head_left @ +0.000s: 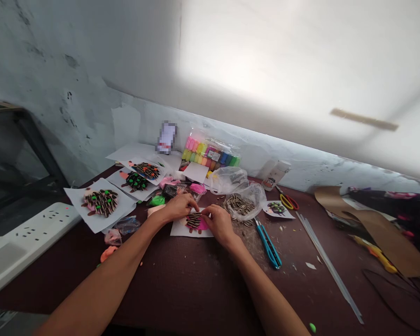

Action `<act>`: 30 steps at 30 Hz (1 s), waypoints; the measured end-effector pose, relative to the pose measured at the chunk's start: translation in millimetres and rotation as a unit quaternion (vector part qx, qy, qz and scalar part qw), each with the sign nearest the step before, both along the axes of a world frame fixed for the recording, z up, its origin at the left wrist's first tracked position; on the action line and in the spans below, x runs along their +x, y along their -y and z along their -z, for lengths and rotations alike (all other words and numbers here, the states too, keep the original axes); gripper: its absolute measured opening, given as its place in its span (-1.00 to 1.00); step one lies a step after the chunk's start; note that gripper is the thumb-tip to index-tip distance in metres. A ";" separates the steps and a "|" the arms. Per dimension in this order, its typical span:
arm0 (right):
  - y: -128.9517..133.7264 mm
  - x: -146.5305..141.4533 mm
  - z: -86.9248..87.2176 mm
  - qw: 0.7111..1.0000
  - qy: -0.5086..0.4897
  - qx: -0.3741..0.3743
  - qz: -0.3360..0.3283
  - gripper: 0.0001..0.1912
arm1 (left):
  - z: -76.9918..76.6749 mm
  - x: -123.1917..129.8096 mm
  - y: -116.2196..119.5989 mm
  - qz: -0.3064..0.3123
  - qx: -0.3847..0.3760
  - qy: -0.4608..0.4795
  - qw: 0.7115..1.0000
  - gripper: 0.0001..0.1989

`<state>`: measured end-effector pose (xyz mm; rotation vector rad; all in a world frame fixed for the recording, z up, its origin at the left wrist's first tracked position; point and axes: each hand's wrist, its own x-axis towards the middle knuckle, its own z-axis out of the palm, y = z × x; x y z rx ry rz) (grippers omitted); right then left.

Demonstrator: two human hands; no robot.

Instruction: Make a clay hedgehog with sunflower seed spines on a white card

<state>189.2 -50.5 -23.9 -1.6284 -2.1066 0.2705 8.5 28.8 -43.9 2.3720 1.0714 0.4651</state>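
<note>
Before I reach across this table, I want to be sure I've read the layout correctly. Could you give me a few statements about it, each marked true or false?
1. The left hand and right hand are both at the same sheet of paper. True.
2. The white power strip is to the right of both hands. False: the power strip is at the left.
3. The teal-handled scissors lie open-handed in the left hand. False: the scissors lie on the table, right of both hands.
4. The pack of coloured clay is beyond the hands, by the wall. True.
</note>
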 end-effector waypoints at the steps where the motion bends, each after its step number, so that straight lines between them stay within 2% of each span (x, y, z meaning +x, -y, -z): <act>1: -0.2 0.8 -0.3 1.000 -0.005 -0.002 0.000 -0.88 | 0.4 0.0 -0.2 0.001 0.000 0.001 1.000 -0.57; 16: 0.4 -0.8 -1.2 0.999 0.039 -0.009 0.004 -0.88 | -0.7 -1.4 0.5 0.008 0.006 0.003 1.000 -0.55; 30: -2.3 -3.0 -2.1 0.994 0.101 0.000 -0.032 -0.82 | -2.3 -1.2 3.1 -0.002 0.004 0.000 1.000 -0.55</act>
